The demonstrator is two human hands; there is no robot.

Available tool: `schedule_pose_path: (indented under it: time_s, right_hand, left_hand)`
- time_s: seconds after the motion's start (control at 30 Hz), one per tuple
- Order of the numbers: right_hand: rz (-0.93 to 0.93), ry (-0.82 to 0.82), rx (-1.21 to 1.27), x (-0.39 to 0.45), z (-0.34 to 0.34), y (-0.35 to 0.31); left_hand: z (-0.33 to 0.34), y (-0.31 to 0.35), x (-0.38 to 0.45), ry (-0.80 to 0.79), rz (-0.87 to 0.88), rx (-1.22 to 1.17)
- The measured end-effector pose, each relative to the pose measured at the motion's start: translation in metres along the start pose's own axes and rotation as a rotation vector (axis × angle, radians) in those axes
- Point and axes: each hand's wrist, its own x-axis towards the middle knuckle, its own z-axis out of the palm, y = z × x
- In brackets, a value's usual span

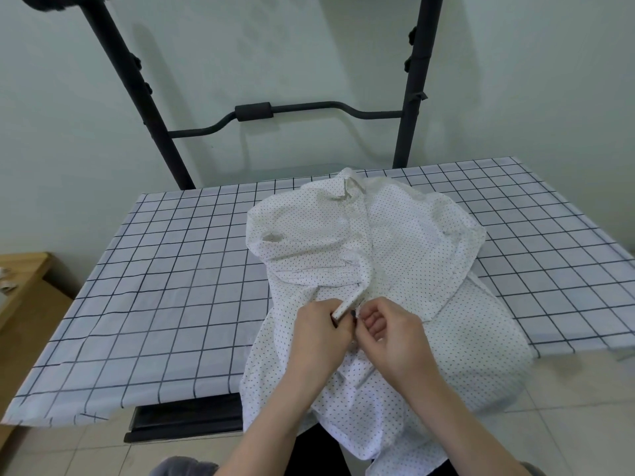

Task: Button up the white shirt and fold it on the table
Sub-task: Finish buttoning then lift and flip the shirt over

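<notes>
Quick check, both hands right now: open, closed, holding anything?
Left hand: closed, pinching the placket edge of the white shirt.
Right hand: fingers curled on the shirt's opposite front edge.

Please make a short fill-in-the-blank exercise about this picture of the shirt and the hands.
1. The dotted white shirt lies with its collar pointing ____ from the person.
2. Both hands pinch the shirt's front ____.
3. The shirt's lower part hangs over the table's ____ edge.
4. The tablecloth has a ____ pattern.

Missing words: away; placket; near; grid
</notes>
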Motion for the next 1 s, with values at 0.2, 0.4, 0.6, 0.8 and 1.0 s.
schedule_pose_path:
  time_s: [0.2,0.4,0.6,0.8,1.0]
  right_hand:
    - [0.225,-0.122,0.306,0.002,-0.016,0.0]
    - [0.183,-0.119,0.302,0.002,-0.015,0.001]
    - [0.236,-0.22,0.464,0.008,-0.019,0.008]
    - [0.285,-0.393,0.6,0.019,-0.03,0.01]
    - [0.34,-0.417,0.571,0.023,-0.028,0.012]
  left_hand:
    - [0.0,-0.002,0.0,-0.046,0.099,0.014]
    - [0.0,-0.005,0.003,-0.079,0.145,0.02]
    - [-0.006,-0.005,0.003,-0.13,0.197,0.0]
    - [-0.012,-0.005,0.007,-0.202,0.212,-0.05]
    - [-0.017,-0.008,0.014,-0.295,0.156,-0.024]
